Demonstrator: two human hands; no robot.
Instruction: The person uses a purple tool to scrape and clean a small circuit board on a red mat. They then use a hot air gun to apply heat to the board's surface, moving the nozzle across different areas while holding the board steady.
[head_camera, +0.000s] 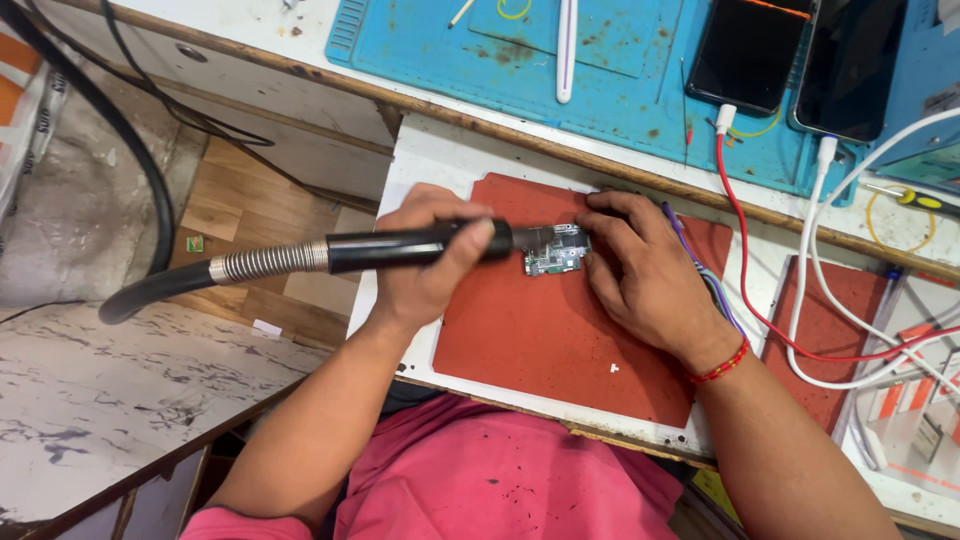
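Head view: left hand (425, 262) grip wrapped around black hot-air wand (400, 248), nozzle aimed at small circuit board (556, 252) on red mat (540, 340); right hand (640, 270) fingertips pin board steady.

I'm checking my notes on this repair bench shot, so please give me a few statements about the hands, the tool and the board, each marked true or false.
1. The left hand grips a black handpiece with a flexible hose. True.
2. The small circuit board lies on the blue mat. False: it lies on the red mat; the blue mat is further back.
3. The right hand rests by the board, fingers touching it. True.
4. Both phones on the blue mat have lit screens. False: both screens are dark.
5. The right wrist wears a red thread band. True.
6. The handpiece's tip points away from the board. False: it points at the board.
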